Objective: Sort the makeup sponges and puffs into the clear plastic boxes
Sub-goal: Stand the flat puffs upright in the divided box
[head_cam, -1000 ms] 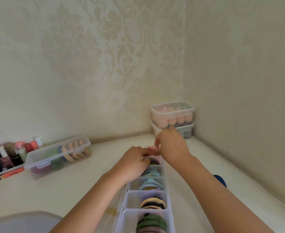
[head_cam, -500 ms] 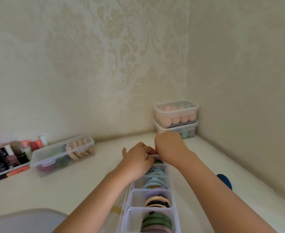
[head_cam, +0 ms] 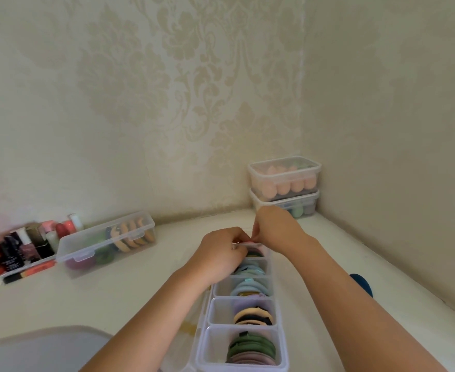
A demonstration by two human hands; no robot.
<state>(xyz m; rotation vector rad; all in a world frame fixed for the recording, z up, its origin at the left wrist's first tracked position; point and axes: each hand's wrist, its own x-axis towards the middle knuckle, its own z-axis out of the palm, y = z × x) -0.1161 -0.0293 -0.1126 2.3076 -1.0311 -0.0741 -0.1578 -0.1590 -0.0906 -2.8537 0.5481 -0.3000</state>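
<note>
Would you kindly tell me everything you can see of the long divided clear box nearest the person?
The divided box is a narrow tray of clear plastic lying on the white counter, running away from the person. Cross walls split it into a row of compartments holding round puffs on edge: green and mauve nearest, then peach and black, then pale blue. The left hand, fingers curled, covers its far end, where the right hand pinches a pinkish piece.
</note>
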